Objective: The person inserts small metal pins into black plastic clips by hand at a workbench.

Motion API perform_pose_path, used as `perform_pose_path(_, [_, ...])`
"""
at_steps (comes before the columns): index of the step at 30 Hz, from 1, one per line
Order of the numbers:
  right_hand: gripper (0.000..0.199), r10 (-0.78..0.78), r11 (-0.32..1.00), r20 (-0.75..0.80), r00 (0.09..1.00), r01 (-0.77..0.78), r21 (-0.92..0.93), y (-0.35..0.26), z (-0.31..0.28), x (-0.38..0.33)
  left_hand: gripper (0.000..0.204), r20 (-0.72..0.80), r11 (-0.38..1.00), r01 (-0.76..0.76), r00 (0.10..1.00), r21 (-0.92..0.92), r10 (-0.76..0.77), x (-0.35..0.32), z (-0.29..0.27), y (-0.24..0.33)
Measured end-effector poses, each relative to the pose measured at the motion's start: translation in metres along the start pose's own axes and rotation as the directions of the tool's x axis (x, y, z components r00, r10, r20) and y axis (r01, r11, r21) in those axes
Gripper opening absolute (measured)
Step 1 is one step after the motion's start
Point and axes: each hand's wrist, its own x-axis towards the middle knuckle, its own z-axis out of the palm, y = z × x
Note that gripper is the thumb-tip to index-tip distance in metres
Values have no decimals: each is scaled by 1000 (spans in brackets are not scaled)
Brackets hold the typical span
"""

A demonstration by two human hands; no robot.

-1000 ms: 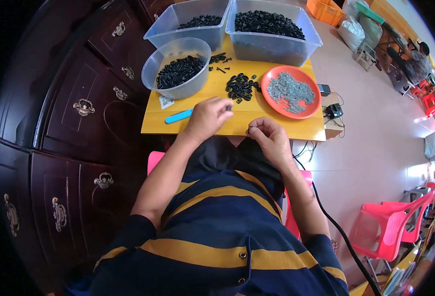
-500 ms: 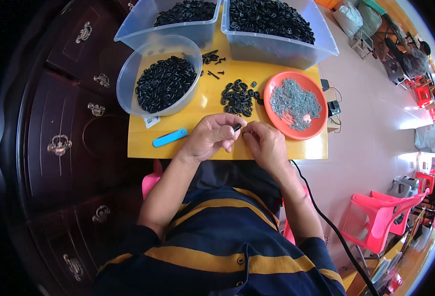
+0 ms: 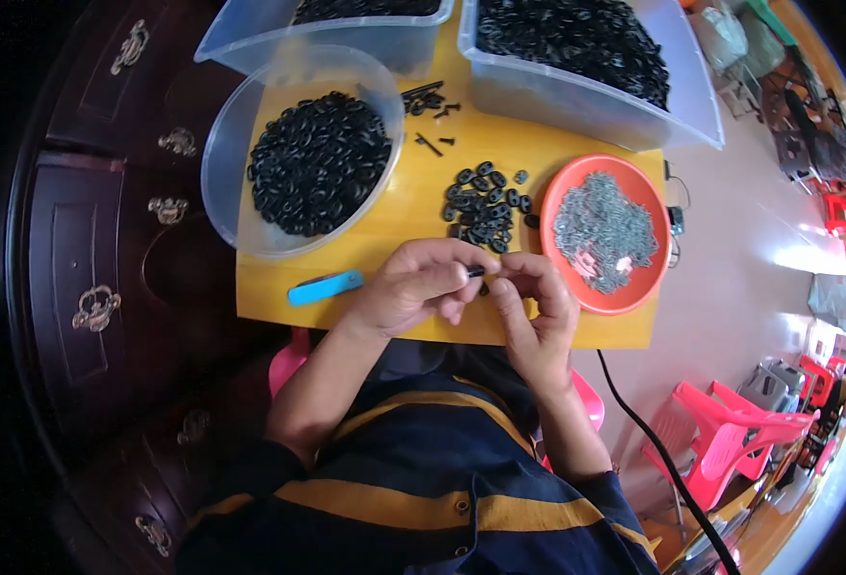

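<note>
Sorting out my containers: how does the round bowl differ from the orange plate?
The bowl is clear, deep and holds black ring-like parts; the plate is orange, shallow and holds small grey metal bits. The bowl sits left of the hands, the plate right. Both are round and rest on the yellow table.

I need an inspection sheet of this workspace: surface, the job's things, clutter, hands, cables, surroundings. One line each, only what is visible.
Surface: yellow table, small, crowded.
Job's things: small black part pinched between both hands; loose black parts pile; round bowl of black rings; orange plate of grey metal pieces.
Clutter: blue tool near the front edge; black screws; two clear bins at the back.
Hands: left hand and right hand meet over the table's front edge.
Cables: black cable on the floor, right.
Surroundings: dark wooden cabinet left; pink plastic chairs right.
</note>
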Motion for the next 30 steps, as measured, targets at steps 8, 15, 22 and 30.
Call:
perform_pose_path(8, [22,-106,994,-15,994,106,-11,-7,-11,4,26,-115,981,4,993,194,18,14,24,-12])
perform_pose_path(15, [26,-217,975,-27,976,216,-54,-8,-18,7,24,-174,777,-115,945,619,279,15,49,-12])
perform_pose_path(22, [24,-160,986,-72,985,156,-61,-7,-26,8,26,-143,815,-103,965,571,222,20,51,-20])
perform_pose_path(30, [23,-306,926,-108,946,269,-264,-8,-33,6,26,-138,758,-136,948,638,287,24,67,-16])
